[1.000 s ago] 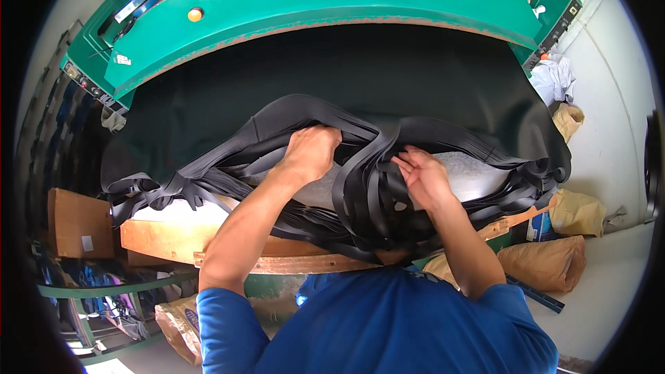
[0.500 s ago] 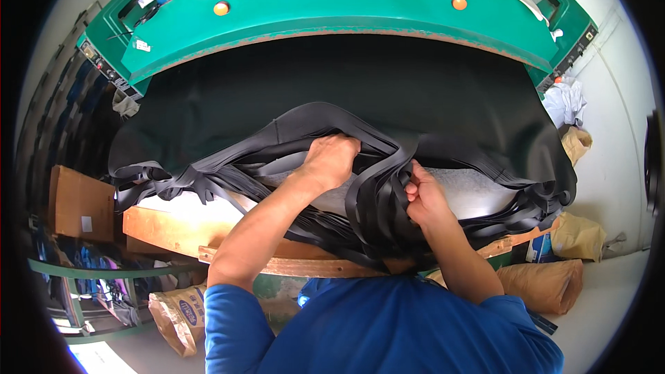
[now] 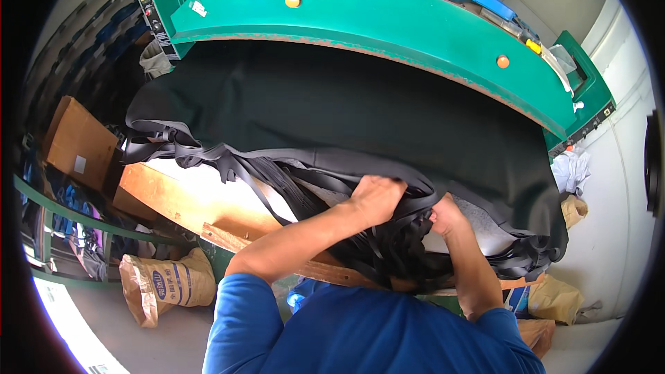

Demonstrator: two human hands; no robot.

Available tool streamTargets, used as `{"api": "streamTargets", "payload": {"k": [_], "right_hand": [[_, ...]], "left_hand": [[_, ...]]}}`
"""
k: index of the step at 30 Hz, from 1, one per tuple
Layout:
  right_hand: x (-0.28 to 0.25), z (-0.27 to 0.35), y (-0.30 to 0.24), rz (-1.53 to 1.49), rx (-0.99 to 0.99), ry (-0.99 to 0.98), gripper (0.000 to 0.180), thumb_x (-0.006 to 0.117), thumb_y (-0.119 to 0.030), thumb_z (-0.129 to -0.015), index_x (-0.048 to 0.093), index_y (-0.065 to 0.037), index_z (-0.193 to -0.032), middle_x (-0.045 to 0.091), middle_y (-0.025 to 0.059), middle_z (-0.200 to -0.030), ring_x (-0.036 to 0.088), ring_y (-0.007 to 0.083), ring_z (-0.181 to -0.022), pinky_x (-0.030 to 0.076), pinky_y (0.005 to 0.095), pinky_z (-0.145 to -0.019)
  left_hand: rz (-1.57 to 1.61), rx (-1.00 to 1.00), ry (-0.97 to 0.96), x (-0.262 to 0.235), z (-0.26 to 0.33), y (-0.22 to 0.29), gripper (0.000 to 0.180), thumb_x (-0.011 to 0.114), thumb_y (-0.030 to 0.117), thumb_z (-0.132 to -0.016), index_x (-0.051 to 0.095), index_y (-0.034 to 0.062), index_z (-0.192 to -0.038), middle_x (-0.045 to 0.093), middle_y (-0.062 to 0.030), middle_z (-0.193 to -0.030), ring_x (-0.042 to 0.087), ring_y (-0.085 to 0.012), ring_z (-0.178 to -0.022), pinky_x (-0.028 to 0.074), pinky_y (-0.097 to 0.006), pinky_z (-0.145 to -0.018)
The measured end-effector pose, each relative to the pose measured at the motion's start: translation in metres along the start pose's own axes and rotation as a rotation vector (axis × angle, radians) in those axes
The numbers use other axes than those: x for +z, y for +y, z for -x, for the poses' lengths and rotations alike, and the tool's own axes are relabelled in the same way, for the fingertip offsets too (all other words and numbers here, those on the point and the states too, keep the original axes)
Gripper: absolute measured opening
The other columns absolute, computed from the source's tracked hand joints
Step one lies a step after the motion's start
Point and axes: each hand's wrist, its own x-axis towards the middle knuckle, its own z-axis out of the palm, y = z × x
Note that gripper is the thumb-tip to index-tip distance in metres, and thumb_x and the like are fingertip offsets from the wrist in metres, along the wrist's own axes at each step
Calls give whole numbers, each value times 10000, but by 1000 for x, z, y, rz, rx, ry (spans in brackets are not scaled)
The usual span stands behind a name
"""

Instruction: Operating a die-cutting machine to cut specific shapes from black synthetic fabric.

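Observation:
A wide black sheet [image 3: 360,111], perhaps synthetic leather or rubber, comes out from under the green machine. Its near edge hangs in long loose black strips [image 3: 267,180], bunched and tangled along the front. My left hand [image 3: 379,199] is closed on a bundle of these strips right of the middle, knuckles up. Close beside it, my right hand [image 3: 450,215] has its fingers curled round the same bundle from the right; its fingertips are partly hidden. Pale grey material [image 3: 478,225] shows under the strips near my right hand. More strips hang below my hands, toward my body.
The green machine beam [image 3: 388,24] with round orange buttons spans the far side. A wooden board [image 3: 166,197] runs along the front edge. On the left are a cardboard box [image 3: 82,142], a green rail [image 3: 83,215] and a paper sack [image 3: 166,287]; another sack [image 3: 554,299] lies at right.
My hands have drawn closer together and moved nearer to my body and to the right, pulling the bundle of strips along. The raised fold has flattened. The view has turned and shifted.

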Motion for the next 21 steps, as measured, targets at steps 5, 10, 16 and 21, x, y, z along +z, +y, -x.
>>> {"api": "streamTargets", "payload": {"k": [5, 10, 16, 21], "right_hand": [[-4, 7, 5, 3, -23, -102, 143, 540, -186, -918, 621, -97, -839, 532, -23, -586, 362, 53, -342, 236, 212, -307], [-4, 14, 21, 128, -248, -124, 108, 567, -140, -917, 625, -56, -882, 545, 2, -606, 389, 81, -361, 236, 239, -311], [7, 42, 45, -5, -357, 13, 124, 490, -74, -929, 613, -74, -950, 533, -7, -625, 454, 67, -458, 319, 237, -350], [-4, 33, 33, 0, -180, -117, 123, 516, -160, -959, 606, -82, -990, 441, -29, -556, 365, 74, -389, 286, 243, -328]], "left_hand": [[-448, -68, 119, 29, 10, 2, 155, 605, 115, -737, 699, 60, -848, 696, -130, -863, 685, -268, -852, 525, -400, -736], [-414, -110, -98, 20, -3, 2, 141, 601, 167, -775, 715, 112, -837, 705, -87, -823, 694, -219, -835, 529, -368, -735], [-458, 75, -45, -6, 19, 11, 165, 600, 191, -757, 704, 73, -804, 699, -105, -792, 691, -233, -784, 531, -374, -712], [-537, 95, 141, 0, 31, 2, 129, 597, 162, -715, 638, 67, -792, 642, -72, -770, 636, -223, -778, 488, -350, -767]]}}
